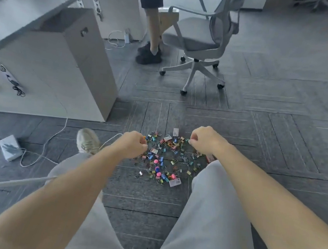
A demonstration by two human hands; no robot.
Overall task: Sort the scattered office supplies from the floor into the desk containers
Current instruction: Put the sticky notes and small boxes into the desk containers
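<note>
A pile of small office supplies point(164, 159) lies scattered on the grey carpet in front of me: colourful binder clips, pink pushpins, paper clips and a few small white boxes. My left hand point(134, 144) hovers at the pile's left edge with fingers curled, pinching a small orange clip. My right hand point(202, 139) is at the pile's upper right edge, fingers curled, pinching a small green clip. What else either palm holds is hidden.
A desk point(29, 6) with a cabinet point(80, 63) stands at the left. A grey swivel chair point(197, 40) and another person's legs point(151, 41) are beyond the pile. A white power adapter point(10, 147) and its cable lie on the floor at the left.
</note>
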